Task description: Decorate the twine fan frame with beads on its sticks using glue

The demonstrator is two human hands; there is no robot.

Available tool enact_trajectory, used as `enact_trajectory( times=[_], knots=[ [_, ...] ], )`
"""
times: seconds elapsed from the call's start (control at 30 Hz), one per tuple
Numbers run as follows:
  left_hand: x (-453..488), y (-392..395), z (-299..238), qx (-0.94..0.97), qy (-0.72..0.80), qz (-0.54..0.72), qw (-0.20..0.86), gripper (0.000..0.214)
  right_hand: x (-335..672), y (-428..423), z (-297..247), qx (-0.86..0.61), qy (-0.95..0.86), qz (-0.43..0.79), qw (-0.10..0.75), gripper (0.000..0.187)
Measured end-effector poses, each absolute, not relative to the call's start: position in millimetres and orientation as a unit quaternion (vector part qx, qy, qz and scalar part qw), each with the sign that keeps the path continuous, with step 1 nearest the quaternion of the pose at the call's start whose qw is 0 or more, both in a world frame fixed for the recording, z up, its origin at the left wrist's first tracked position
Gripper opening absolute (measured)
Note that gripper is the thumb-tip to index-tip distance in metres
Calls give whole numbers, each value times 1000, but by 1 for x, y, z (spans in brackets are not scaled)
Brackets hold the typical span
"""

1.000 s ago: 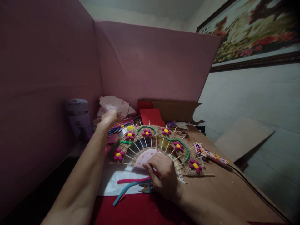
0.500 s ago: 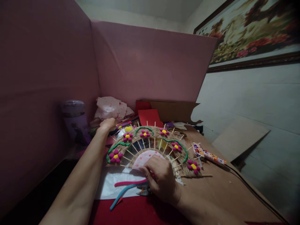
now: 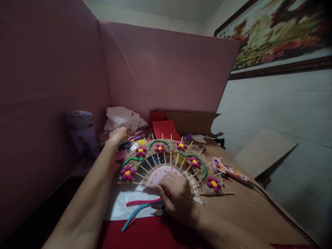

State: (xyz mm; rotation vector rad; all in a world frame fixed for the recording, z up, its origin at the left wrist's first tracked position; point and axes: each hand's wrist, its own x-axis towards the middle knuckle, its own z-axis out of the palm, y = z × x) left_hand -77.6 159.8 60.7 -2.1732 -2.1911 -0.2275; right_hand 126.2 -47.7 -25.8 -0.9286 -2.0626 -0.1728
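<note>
A half-round fan of woven twine (image 3: 169, 143) lies on the table, with thin sticks radiating through it, purple-pink flowers with yellow centres, and green wavy strips. My right hand (image 3: 176, 197) is curled closed over its dotted pink centre piece (image 3: 155, 175). Something small and reddish shows at those fingers, too hidden to name. A pink fuzzy strip (image 3: 140, 202) and a blue fuzzy strip (image 3: 132, 217) run out from beside that hand. My left hand (image 3: 118, 134) stretches to the back left, by a bundle of coloured strips (image 3: 138, 136); its fingertips are out of sight.
A purple tumbler (image 3: 82, 135) stands at left, near crumpled dotted wrapping (image 3: 121, 119). Red card (image 3: 166, 129) and brown cardboard (image 3: 192, 122) lean at the back. A flower-patterned glue gun (image 3: 230, 171) with a black cord lies at right. White paper (image 3: 119, 204) lies under the strips.
My left hand has shifted slightly up and left at the back. The right hand stays nearly in place over the fan, and the fan has not visibly moved.
</note>
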Motion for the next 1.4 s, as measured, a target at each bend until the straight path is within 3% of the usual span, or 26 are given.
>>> enact_trajectory(
  times=[0.4, 0.9, 1.2, 1.4],
  knots=[
    [-74, 146, 79, -662, -724, -179, 66, 27, 126, -49, -27, -379, -829, -77, 405, 26],
    [-85, 162, 54, -706, -705, -70, -13, 34, 125, -48, -28, -381, -837, -61, 387, 27],
    [-83, 161, 57, -700, -711, -68, 19, 41, 125, -47, -30, -382, -839, -69, 381, 26],
    [-75, 148, 77, -632, -740, -193, 124, 30, 125, -48, -29, -381, -841, -70, 378, 25]
  ],
)
